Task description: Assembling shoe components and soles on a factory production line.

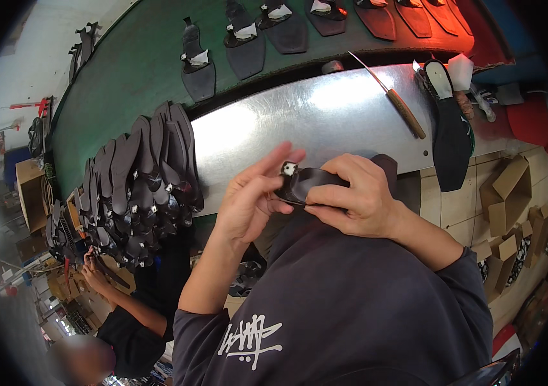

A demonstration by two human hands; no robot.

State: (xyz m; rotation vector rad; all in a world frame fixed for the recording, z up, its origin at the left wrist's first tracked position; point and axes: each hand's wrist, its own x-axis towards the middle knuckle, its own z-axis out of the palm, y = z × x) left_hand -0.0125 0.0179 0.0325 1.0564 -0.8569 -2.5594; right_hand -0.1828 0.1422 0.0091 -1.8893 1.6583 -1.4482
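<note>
To your left, dark sandals (116, 170) overlap beside the metal tabletop (248, 132), probably to save room. Your left hand (248, 201) has loosely spread fingers just beside the black sandal (312, 183); contact is unclear. Your right hand (362, 198) has fingers clasped around it, apparently steadying its white patch (289, 168) toward your left fingers. Rightward, a wooden-handled tool (405, 114) lies seemingly within reach.

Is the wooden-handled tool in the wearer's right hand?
No, the wooden-handled tool lies on the metal worktop, while the right hand grips a dark sandal.
</note>
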